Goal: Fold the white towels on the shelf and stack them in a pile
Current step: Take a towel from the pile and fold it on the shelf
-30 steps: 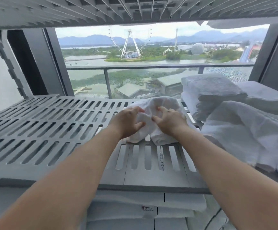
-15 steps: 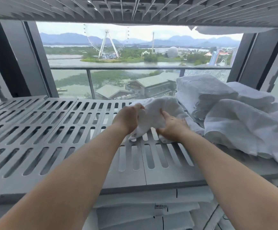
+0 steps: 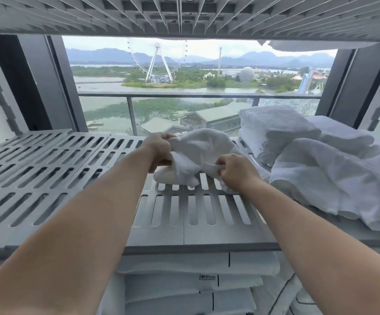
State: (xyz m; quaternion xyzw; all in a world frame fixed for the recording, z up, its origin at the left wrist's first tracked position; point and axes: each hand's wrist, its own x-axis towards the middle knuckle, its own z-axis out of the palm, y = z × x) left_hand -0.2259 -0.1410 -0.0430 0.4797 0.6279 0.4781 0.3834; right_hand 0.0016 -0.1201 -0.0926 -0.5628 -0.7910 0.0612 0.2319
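The white towel (image 3: pixel 202 155) lies crumpled on the slatted shelf (image 3: pixel 48 178), bunched up between the two hands, with its lower folds resting on the slats beneath the fingers. The left hand (image 3: pixel 159 148) has its fingers (image 3: pixel 165 138) curled round the towel's far left edge and holds that side a little raised. The right hand (image 3: pixel 234 171) pinches the cloth near its right edge, fingers (image 3: pixel 224 165) closed tight on a fold and lower, close to the slats. Holding it at two separated spots looks like a search for an edge or corners, so the cloth can be drawn out flat before any fold is made; it is not yet spread. To the left of the left fingers the slats run on, and that stretch seems the likely room for laying the towel out. Just to the right of the right fingers sits a heap of unfolded towels (image 3: pixel 332 178), probably the ones waiting their turn. Beyond the fingers and to the right, a pile of folded towels (image 3: pixel 275 130) stands at the back of the shelf, probably where this one belongs once folded. Below the fingers, under the shelf's front lip, labelled folded linen (image 3: pixel 196 280) is stacked. Above them hangs an upper shelf (image 3: pixel 184 14), and past them a window (image 3: pixel 184 83) gives daylight.
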